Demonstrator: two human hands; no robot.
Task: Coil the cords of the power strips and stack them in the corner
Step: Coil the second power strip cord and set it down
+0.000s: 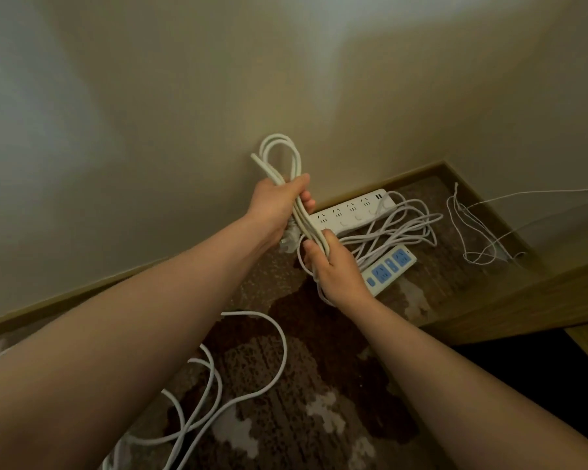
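Observation:
My left hand (pixel 278 204) grips a bundle of looped white cord (pixel 280 156), its loops rising above my fist in front of the wall. The plug (pixel 289 244) of that cord hangs just under my left hand. My right hand (pixel 333 269) grips the lower end of the same bundle. Behind my hands, a long white power strip (pixel 350 212) lies on the carpet along the wall. A shorter white strip with blue sockets (pixel 389 268) lies beside it. A loose heap of white cord (pixel 397 222) sits between and over them.
More loose white cord (pixel 238 378) loops over the brown patterned carpet near me. A thin white wire (pixel 472 228) hangs tangled in the far corner. A wooden skirting board (pixel 380 183) lines the wall, and a wooden furniture edge (pixel 509 307) stands at right.

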